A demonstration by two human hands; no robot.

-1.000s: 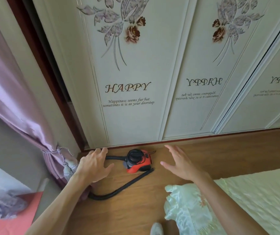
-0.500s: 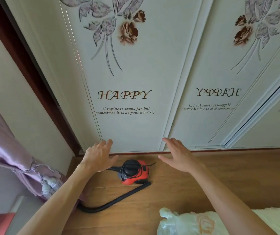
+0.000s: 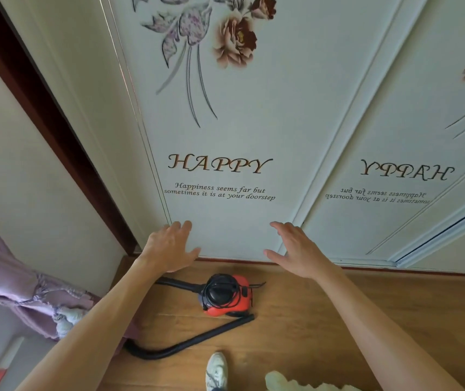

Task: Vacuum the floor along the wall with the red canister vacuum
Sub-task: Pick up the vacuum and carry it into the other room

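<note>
Both hands reached out, released, above the red canister vacuum point(image 3: 227, 296).
Left hand point(image 3: 169, 248) and right hand point(image 3: 296, 251) held nothing; its black hose point(image 3: 186, 341) lay on the floor point(image 3: 324, 320).

— Where is the canister vacuum point(image 3: 225, 299)?
— On the floor point(image 3: 338, 320), near the sliding door point(image 3: 231, 221), with the left hand point(image 3: 169, 246) and right hand point(image 3: 296, 249) above it, one to each side.
— The hose point(image 3: 186, 341)?
— In front of the vacuum, curving left toward the curtain point(image 3: 14, 292). A shoe point(image 3: 216, 371) stands nearer still.

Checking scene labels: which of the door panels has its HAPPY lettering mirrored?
The right panel: its text reads backwards. The left panel, standing directly behind the red canister vacuum, reads normally.
</note>
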